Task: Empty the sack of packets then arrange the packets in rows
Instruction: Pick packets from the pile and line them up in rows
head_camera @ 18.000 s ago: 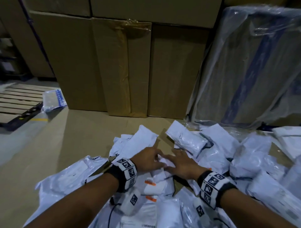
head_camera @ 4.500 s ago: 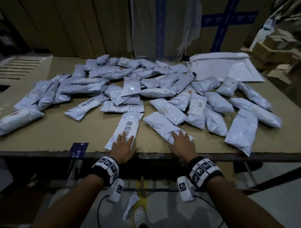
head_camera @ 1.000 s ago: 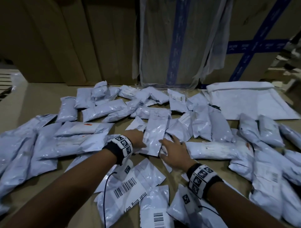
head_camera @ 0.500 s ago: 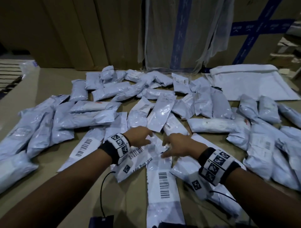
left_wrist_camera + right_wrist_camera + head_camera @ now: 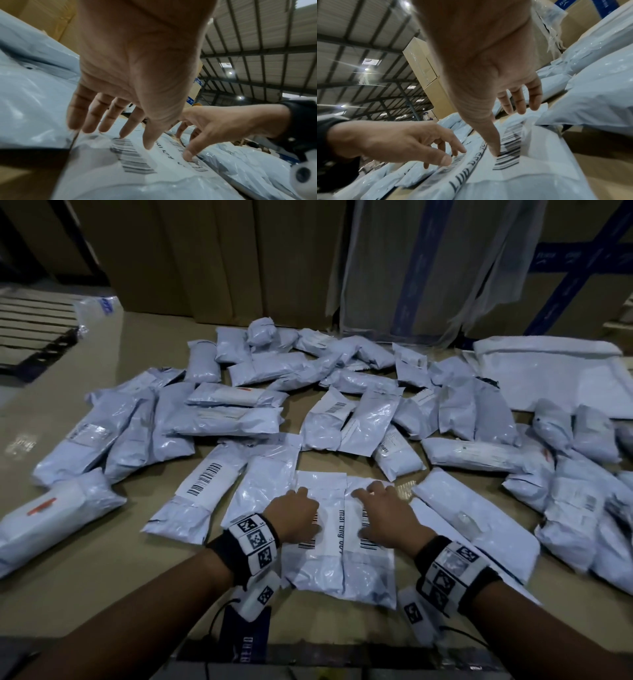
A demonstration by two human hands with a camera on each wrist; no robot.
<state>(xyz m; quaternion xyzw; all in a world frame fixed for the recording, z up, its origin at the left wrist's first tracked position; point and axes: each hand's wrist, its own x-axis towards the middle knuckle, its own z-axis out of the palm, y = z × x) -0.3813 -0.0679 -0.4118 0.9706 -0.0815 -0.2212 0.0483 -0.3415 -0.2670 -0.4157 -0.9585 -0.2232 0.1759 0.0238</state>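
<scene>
Both hands lie side by side, fingers spread and nearly straight, on two packets at the near edge of the counter (image 5: 102,559). The left hand (image 5: 294,518) presses the left packet (image 5: 315,563), the right hand (image 5: 387,517) the right packet (image 5: 371,573); the two touch along their long edges, barcodes up. Half a second ago these packets lay crooked and overlapping; now they sit parallel. Other packets (image 5: 226,419) lie scattered beyond, and the emptied sack (image 5: 555,378) lies flat at far right
</scene>
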